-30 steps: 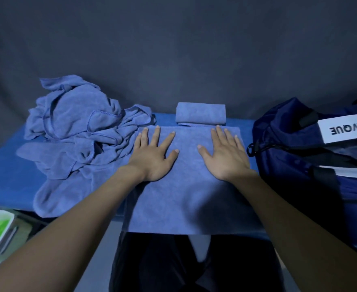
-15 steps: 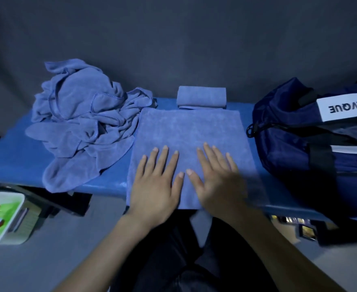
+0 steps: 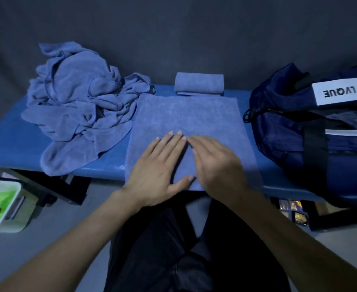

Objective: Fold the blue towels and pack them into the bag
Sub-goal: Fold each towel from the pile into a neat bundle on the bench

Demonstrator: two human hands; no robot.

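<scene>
Plain blue towels (image 3: 186, 116), navy bag (image 3: 299, 133)

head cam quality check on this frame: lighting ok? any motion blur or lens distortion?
Head view: dim overall, dark grey backdrop, corners darker. Right hand is smeared by motion blur; left hand is sharper. The flat towel shows readable texture. Wide-angle bowing curves the blue table edge. The bag is mostly shadowed, though its white label reads clearly, upside down. No glare.
</scene>
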